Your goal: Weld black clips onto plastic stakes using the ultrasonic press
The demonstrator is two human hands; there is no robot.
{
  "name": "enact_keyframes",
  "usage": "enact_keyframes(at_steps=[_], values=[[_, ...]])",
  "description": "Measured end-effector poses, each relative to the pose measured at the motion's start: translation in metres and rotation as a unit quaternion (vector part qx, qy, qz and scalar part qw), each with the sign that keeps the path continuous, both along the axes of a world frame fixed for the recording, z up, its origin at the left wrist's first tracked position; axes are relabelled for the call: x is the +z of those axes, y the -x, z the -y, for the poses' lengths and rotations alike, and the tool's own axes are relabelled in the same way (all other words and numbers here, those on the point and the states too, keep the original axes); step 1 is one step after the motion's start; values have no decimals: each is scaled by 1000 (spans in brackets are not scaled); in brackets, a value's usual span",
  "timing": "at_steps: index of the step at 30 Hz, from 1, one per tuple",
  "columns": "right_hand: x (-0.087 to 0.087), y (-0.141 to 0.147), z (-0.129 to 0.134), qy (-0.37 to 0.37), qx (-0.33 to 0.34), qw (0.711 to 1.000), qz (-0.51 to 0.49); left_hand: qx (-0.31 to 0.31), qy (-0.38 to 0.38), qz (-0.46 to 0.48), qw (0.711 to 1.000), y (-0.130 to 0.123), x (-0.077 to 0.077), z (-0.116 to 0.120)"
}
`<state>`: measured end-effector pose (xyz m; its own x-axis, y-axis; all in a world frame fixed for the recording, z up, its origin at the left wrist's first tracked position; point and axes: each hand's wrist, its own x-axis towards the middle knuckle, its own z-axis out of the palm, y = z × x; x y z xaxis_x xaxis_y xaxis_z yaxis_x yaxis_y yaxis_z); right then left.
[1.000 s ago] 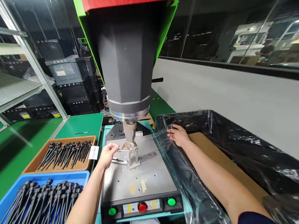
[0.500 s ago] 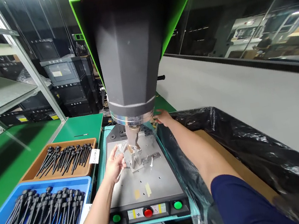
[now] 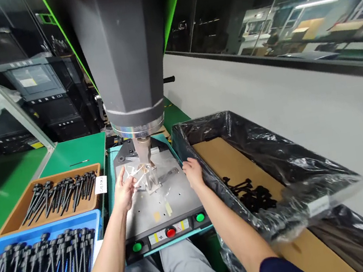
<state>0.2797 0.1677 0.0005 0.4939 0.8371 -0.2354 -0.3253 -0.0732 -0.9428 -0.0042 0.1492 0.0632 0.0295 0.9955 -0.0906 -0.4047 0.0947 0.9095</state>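
Note:
White, thin strips or a clear plastic piece [image 3: 133,170] are held in my left hand [image 3: 125,190], over the left part of the grey metal plate [image 3: 143,218]. Just right of that hand stands a small metal fixture [image 3: 152,182], directly under the tip of the machine's horn [image 3: 143,151]. My right hand [image 3: 193,171] is at the plate's right edge, fingers curled; what it holds, if anything, is hidden.
Black long-stemmed parts fill a blue tray [image 3: 93,217] and a brown tray [image 3: 95,170] at left. A plastic-lined box [image 3: 235,145] with black parts stands at right. Green buttons [image 3: 200,217] and a red button [image 3: 171,232] line the front.
My right hand has come back from behind the machine head toward the plate's right edge. My left hand still holds the white piece. The view has shifted right, showing the black parts in the lined box.

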Motion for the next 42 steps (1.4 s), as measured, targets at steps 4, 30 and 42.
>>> enact_keyframes(at_steps=[4,30,42], values=[[-21,20,42,-12,27,999,-36,-28,3,-47,999,10,5,5],[81,1,-24,-22,241,970,-25,130,-85,19,988,-17,-22,36],[102,-4,-33,62,304,936,167,44,-91,-5,995,-24,-27,45]])
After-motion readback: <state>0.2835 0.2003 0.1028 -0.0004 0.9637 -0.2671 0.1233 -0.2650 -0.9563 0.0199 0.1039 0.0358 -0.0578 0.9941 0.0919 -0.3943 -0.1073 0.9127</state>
